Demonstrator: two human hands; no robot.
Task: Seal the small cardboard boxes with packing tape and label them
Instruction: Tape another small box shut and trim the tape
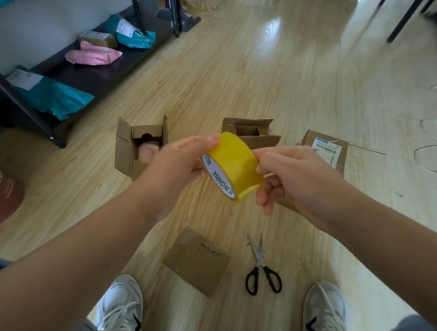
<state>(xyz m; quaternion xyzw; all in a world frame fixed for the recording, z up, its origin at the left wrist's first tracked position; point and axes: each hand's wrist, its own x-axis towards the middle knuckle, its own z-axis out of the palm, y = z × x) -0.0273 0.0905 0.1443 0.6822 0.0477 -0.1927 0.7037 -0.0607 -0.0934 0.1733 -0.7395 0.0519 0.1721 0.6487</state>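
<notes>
Up in the middle of the head view, a yellow tape roll (234,163) is held in the air above the wooden floor (243,77), between both hands. The left hand (179,160) grips the roll's left side, its fingers (203,141) curled over the top rim and round the white core. The right hand (293,172) meets the roll's right side: thumb and forefinger pinch at the outer wrap while its other fingers curl underneath. Whether a loose tape end is lifted cannot be told.

Behind the tape roll to its left, an open cardboard box (139,147) stands with its flaps raised and something pale pink inside. Just behind the roll is a second open box (250,132). Behind and to the roll's right, a labelled box (326,149) carries a white barcode sticker.

Below the roll, nearer the person, a closed box (196,261) lies flat on the floor. Black-handled scissors (262,267) lie just to that box's right, their blades pointing up toward the roll. Far to the roll's left, a low black shelf (89,78) holds teal and pink mailer bags.
</notes>
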